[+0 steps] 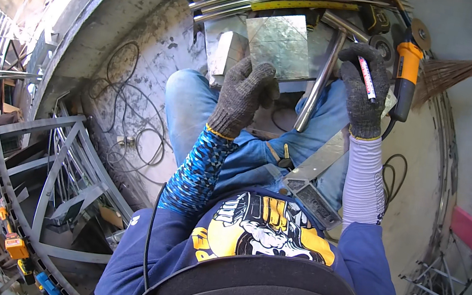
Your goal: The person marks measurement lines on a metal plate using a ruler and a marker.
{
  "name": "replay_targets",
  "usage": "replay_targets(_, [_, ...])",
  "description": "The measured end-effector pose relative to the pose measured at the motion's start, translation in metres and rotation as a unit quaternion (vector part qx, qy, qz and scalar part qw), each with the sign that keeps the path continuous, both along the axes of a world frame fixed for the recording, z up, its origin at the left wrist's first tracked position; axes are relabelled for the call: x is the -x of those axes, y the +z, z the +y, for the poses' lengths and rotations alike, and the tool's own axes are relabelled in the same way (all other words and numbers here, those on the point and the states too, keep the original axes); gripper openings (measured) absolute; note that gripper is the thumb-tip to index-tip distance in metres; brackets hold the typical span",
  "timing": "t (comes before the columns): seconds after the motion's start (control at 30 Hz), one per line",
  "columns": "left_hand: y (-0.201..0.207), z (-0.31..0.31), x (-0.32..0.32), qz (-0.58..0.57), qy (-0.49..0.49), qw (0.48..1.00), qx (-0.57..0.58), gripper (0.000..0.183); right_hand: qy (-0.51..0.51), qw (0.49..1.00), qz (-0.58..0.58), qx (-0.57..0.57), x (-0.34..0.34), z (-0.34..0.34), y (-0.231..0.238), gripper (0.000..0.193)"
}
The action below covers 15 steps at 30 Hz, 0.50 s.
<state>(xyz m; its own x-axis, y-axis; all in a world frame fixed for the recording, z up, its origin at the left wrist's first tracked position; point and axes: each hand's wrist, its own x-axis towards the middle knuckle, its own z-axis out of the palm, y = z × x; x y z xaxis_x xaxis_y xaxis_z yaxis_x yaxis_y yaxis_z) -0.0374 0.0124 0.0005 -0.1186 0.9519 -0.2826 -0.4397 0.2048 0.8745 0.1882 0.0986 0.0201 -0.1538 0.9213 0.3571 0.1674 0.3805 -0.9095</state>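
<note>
Marker point(366, 79) is clamped by the gloved right hand point(356, 101), angled along the fingers, apparently for a secure hold. The left hand point(243, 97) is half curled at the near edge of the metal plate point(279, 44); whether anything is gripped cannot be told. The angle grinder point(408, 63) is laid alongside, seemingly for easy reach.

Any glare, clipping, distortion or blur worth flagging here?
Head view: upper left blown white; head view: sheen on the metal plate; head view: fisheye bends the concrete ledge, edges fall to black; head view: the marker shows no obvious motion blur.
</note>
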Motion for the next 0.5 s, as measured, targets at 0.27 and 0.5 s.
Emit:
replay_targets(0.27, [-0.003, -0.004, 0.010, 0.034, -0.042, 0.998, -0.013, 0.026, -0.003, 1.000, -0.004, 0.012, 0.000, 0.001, -0.002, 0.024])
replay_targets(0.5, [-0.003, -0.007, 0.019, 0.037, -0.062, 0.997, 0.006, 0.025, 0.001, 1.000, -0.011, 0.005, 0.002, 0.000, 0.002, 0.025])
